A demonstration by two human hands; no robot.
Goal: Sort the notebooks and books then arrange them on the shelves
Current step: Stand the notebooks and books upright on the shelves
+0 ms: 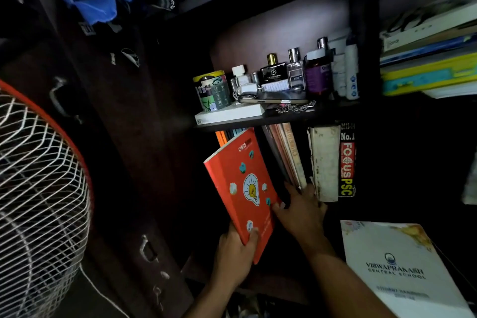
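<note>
My left hand (238, 253) grips the bottom corner of an orange notebook (245, 188) with a light-bulb picture, held tilted at the mouth of the lower shelf. My right hand (300, 212) reaches into that shelf, its thumb touching the notebook's right edge and its fingers against leaning thin books (286, 155). Right of them stand a thick worn white book (325, 162) and a black book with a red and yellow spine (347, 160). Orange and dark spines (224, 135) show behind the notebook's top.
The shelf above (258, 117) carries perfume bottles, a tin, a white box and a phone. A stack of flat books (428, 64) fills the right compartment. A white school handbook (400, 268) lies at lower right. A fan grille (38, 188) stands at left beside a dark cupboard door.
</note>
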